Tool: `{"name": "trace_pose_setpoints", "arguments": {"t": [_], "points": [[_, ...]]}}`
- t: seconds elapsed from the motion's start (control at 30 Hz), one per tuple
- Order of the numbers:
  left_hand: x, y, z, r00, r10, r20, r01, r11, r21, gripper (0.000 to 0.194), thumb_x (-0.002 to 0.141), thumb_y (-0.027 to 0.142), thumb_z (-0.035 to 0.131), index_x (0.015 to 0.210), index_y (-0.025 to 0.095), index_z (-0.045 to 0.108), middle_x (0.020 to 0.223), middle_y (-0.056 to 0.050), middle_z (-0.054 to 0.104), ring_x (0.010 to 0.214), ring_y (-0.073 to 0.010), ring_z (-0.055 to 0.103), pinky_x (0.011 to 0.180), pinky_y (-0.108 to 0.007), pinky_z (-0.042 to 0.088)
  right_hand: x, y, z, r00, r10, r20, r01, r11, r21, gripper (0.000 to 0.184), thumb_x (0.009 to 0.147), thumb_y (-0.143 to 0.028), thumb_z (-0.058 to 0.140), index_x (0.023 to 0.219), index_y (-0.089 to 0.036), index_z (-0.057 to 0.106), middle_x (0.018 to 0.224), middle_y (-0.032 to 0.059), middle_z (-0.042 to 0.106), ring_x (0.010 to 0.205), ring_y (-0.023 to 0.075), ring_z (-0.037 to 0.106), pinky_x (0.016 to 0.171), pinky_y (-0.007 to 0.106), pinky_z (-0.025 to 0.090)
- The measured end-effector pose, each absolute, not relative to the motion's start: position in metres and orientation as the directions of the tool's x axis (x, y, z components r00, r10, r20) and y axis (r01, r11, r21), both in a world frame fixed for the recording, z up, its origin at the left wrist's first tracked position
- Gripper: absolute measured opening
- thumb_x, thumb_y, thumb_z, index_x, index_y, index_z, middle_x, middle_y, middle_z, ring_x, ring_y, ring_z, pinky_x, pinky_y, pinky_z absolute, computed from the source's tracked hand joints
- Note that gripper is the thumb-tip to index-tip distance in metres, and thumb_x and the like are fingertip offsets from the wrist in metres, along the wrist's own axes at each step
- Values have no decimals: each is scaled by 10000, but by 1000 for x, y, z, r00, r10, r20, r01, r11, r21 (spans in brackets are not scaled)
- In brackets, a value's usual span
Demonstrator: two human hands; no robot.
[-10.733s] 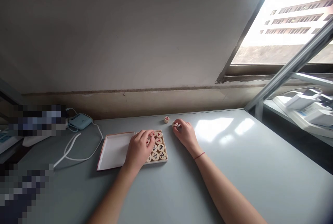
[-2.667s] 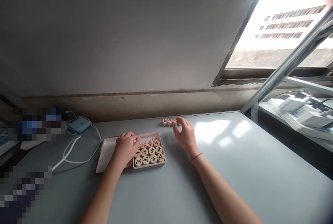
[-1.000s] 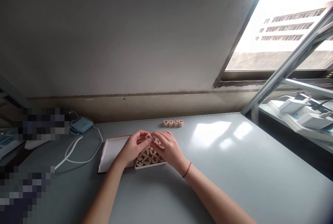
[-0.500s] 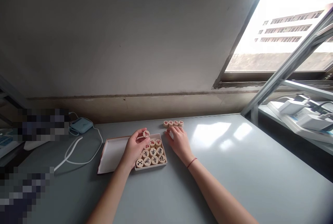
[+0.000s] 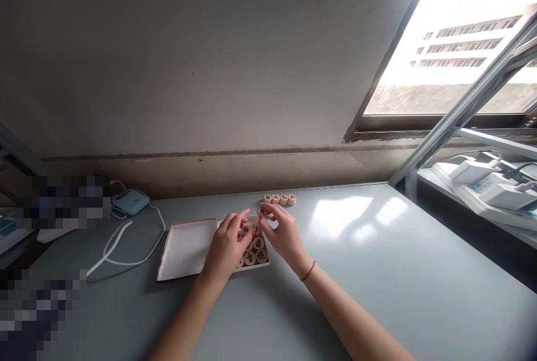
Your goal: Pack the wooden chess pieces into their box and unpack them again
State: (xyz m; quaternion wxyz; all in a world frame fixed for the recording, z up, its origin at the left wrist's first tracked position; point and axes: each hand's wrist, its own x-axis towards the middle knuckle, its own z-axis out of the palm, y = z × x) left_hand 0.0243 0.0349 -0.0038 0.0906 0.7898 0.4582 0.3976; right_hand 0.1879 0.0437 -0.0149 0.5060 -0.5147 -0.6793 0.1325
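Observation:
A white open box (image 5: 251, 266) holds round wooden xiangqi pieces (image 5: 260, 256) marked with black and red characters. My left hand (image 5: 227, 242) reaches over the box from the left, its thumb and fingers parted above the red-marked pieces and hiding several of them. At the box's far right corner, my right hand (image 5: 286, 234) pinches a pale xiangqi piece (image 5: 260, 212), largely covered by the fingertips. Just beyond it stands a short row of stacked red-marked xiangqi pieces (image 5: 284, 199).
The box's lid (image 5: 188, 249) lies inner side up at the left. Farther left are a light blue device (image 5: 131, 201) and a white cable (image 5: 126, 263). A metal frame (image 5: 445, 119) and a power strip with white plugs (image 5: 482, 184) stand at the right.
My left hand has moved right over the box, and the red horse piece no longer shows in its fingers. My right hand has shifted slightly left, toward the box, and now pinches a piece.

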Motion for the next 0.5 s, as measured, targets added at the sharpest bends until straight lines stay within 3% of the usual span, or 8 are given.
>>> {"name": "trace_pose_setpoints", "arguments": {"t": [0.13,0.27,0.5], "points": [[22,36,-3,254,818,516,651,-539,534,271,892,235,528,1162,240,543,927,-19,625,800,-155,621,747,-285,536,211,61,-36,96,838,537,717,316,-621,237,869,-244,477,1044,-202,631,1007,92,691,971,255,600,821,397,490],[20,36,-4,250,845,472,648,-509,567,244,898,221,500,1132,235,566,940,-19,630,815,-150,619,715,-265,535,220,67,-50,66,876,477,782,251,-570,191,884,-264,462,984,-213,616,907,73,698,894,248,601,757,360,477],[18,39,-8,236,854,464,634,-497,593,235,896,215,475,1100,230,590,930,-21,639,825,-149,627,707,-258,535,214,67,-49,55,905,423,873,162,-460,158,830,-220,520,956,-222,617,905,57,695,897,243,597,738,330,417]]}}
